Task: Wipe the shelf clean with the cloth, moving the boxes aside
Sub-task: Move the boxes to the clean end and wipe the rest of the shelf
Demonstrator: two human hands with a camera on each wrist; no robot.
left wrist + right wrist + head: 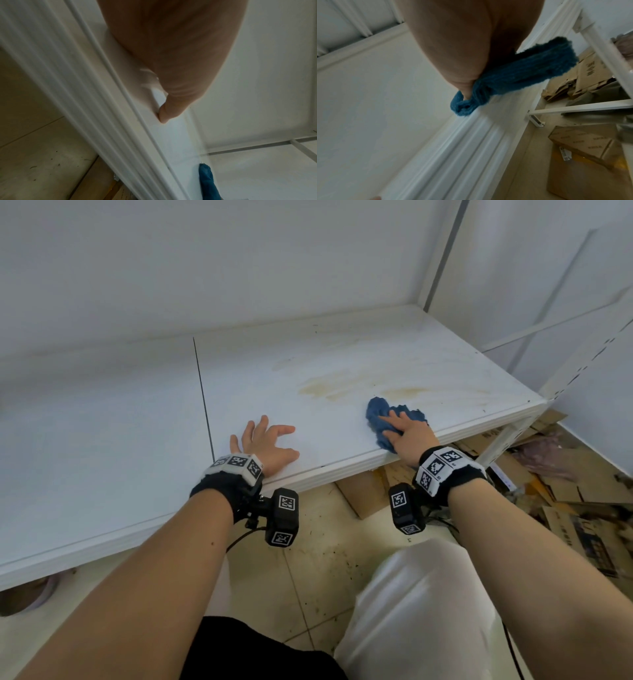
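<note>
A white shelf board (342, 350) carries yellowish stains (329, 386) in its right half. A crumpled blue cloth (376, 412) lies near the front edge, just below the stains. My right hand (402, 429) lies on the cloth with its fingers bent into it, and the cloth (522, 70) bunches around the thumb. My left hand (265, 440) rests flat on the shelf to the cloth's left, fingers spread, holding nothing. In the left wrist view the thumb (163, 115) touches the board and the cloth (206, 180) shows farther along. No boxes stand on the shelf.
A dark seam (203, 395) divides the shelf into two boards left of my left hand. White uprights (442, 251) frame the right end. Flattened cardboard boxes (582, 529) and litter lie on the tiled floor under and right of the shelf (583, 142).
</note>
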